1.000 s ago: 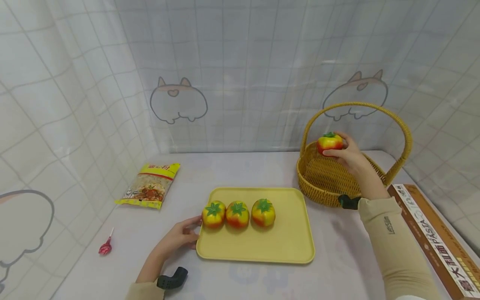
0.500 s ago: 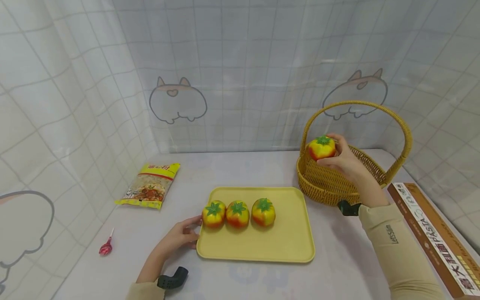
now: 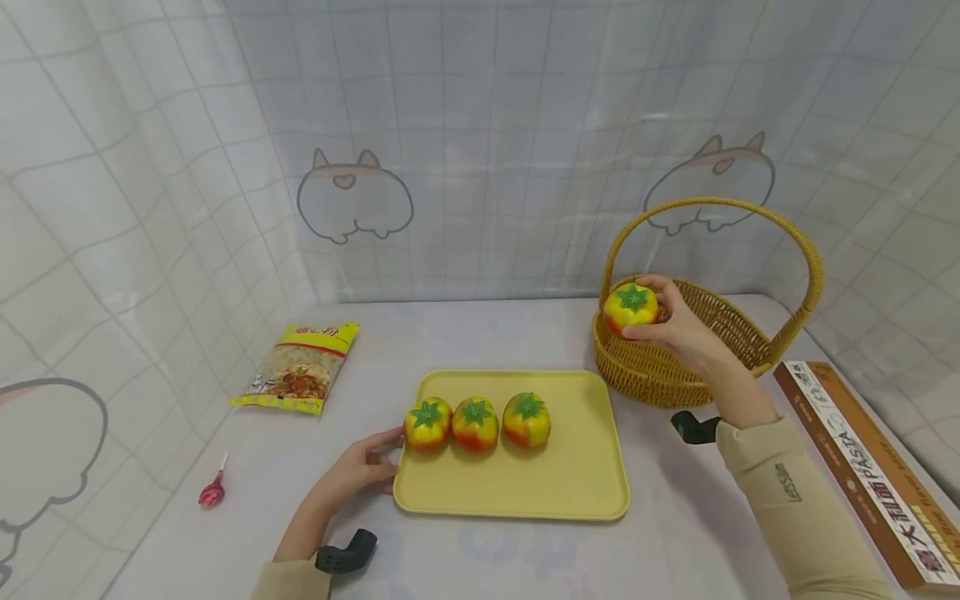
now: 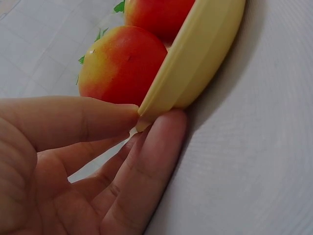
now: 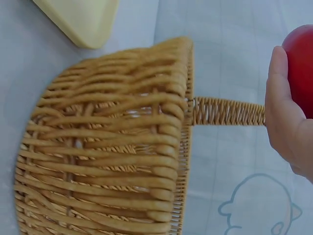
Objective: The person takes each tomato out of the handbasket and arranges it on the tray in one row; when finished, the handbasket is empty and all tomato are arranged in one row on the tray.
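Observation:
In the head view my right hand (image 3: 678, 329) grips a yellow-and-red tomato (image 3: 632, 308) with a green star-shaped top, above the left rim of the wicker basket (image 3: 652, 379). Only the red side of that tomato (image 5: 301, 68) shows in the right wrist view, higher than the basket's rim. My left hand (image 3: 356, 475) pinches the left edge of a yellow tray (image 3: 517, 492); in the left wrist view the thumb (image 4: 93, 120) lies at its rim and a finger is under it. Several similar tomatoes (image 3: 475, 425) sit in a row on the tray's left part.
The basket's tall arched handle (image 3: 806, 258) rises around the right hand's area. A long pasta box (image 3: 870, 475) lies at the right. At the left are a yellow food packet (image 3: 303, 367) and a red lollipop (image 3: 213, 490). A patterned curtain (image 3: 480, 150) hangs behind.
My right hand has carried the tomato left and slightly down, from over the basket's inside to over its left rim. The left hand stays at the tray's edge.

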Action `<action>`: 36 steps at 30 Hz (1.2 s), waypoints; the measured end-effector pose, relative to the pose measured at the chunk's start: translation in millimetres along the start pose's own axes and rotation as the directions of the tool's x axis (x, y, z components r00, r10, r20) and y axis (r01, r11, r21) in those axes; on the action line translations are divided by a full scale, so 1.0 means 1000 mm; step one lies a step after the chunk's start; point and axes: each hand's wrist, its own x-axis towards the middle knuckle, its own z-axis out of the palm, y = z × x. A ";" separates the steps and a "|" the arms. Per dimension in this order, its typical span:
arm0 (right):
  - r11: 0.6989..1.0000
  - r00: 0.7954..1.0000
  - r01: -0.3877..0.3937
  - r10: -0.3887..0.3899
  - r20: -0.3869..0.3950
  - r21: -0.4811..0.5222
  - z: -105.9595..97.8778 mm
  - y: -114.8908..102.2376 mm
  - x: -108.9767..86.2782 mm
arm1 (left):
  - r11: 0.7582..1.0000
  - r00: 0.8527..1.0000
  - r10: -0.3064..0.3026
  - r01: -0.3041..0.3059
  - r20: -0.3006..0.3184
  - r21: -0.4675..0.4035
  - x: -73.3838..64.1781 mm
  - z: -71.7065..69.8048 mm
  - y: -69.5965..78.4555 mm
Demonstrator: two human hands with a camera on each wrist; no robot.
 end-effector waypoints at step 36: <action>0.983 0.973 -0.085 0.117 0.201 -0.162 0.040 0.053 -0.019 | 1.000 1.000 0.007 -0.007 0.025 0.013 0.000 -0.002 0.001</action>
